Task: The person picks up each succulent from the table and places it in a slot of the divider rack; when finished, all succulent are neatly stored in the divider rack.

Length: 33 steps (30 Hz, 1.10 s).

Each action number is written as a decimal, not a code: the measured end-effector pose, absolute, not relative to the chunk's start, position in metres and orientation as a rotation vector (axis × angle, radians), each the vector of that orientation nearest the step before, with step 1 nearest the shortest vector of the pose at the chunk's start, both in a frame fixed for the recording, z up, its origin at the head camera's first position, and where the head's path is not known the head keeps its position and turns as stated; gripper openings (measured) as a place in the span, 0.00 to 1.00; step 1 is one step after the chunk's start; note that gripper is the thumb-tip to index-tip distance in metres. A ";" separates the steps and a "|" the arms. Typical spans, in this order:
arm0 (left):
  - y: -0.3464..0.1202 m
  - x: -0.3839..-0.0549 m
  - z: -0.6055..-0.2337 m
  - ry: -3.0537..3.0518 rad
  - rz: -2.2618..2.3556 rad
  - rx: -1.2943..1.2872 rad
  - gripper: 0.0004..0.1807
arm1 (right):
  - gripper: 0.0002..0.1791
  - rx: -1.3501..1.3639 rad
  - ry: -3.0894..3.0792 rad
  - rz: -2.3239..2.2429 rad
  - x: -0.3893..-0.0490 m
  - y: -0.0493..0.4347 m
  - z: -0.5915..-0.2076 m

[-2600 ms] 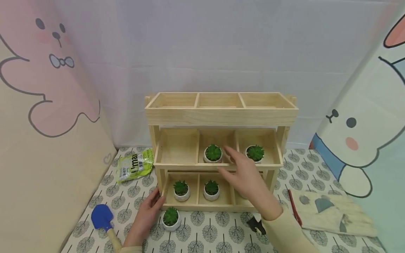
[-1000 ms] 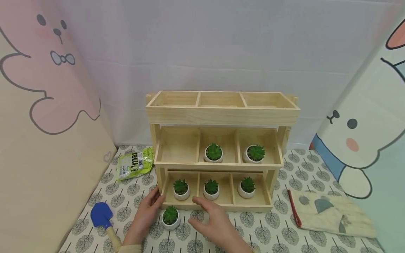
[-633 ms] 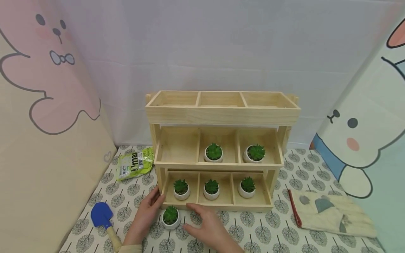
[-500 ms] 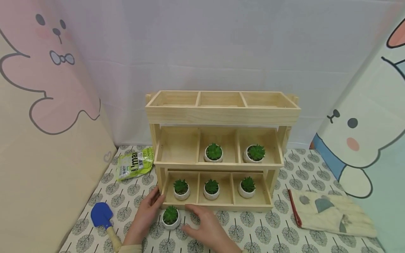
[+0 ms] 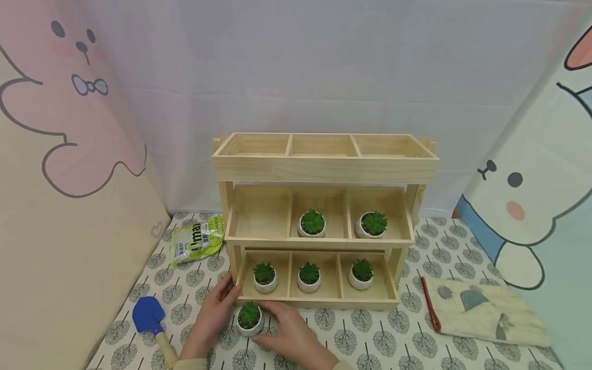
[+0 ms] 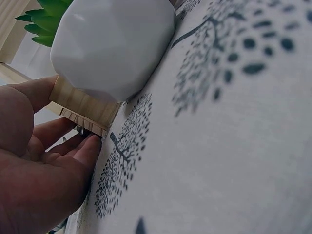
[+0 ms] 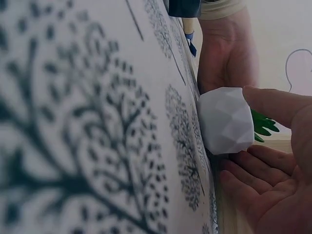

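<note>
A small succulent in a faceted white pot (image 5: 250,330) stands on the tablecloth before the rack's lower left corner. My right hand (image 5: 292,331) is at its right side; in the right wrist view, the thumb meets the rim of the white pot (image 7: 226,124) and curled fingers lie against its opposite side. My left hand (image 5: 214,311) grips the lower left end of the wooden three-tier plant rack (image 5: 324,170). In the left wrist view, the left thumb lies over the rack's corner board (image 6: 83,102), with the other fingers curled behind it.
Potted succulents (image 5: 265,280) occupy all three lower compartments; the middle tier holds a succulent in its center (image 5: 312,224) and another at right (image 5: 371,225). A blue toy shovel (image 5: 148,314) and a yellow-green packet (image 5: 198,240) lie left, a folded cloth (image 5: 483,313) right.
My right hand has come down from the middle tier, then moved left to the succulent on the tablecloth and closed around its pot. My left hand has stayed at the rack's corner.
</note>
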<state>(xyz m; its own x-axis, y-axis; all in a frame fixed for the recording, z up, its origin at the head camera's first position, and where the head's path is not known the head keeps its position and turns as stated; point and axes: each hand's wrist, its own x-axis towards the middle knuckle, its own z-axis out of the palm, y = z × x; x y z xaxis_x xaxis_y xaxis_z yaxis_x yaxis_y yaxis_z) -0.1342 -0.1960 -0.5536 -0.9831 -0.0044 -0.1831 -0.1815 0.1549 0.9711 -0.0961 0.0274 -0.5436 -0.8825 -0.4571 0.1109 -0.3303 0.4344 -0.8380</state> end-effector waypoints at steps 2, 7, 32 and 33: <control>-0.196 -0.134 -0.553 2.278 1.949 -0.186 0.39 | 0.37 -0.707 2.550 -1.435 -0.098 0.024 -0.543; -0.197 -0.135 -0.554 2.266 1.959 -0.182 0.39 | 0.38 -0.745 2.533 -1.427 -0.101 0.019 -0.542; -0.196 -0.135 -0.552 2.277 1.947 -0.200 0.39 | 0.36 -0.729 2.531 -1.288 -0.107 0.003 -0.538; -0.196 -0.135 -0.552 2.278 1.946 -0.208 0.39 | 0.36 -0.736 2.537 -1.285 -0.107 0.003 -0.538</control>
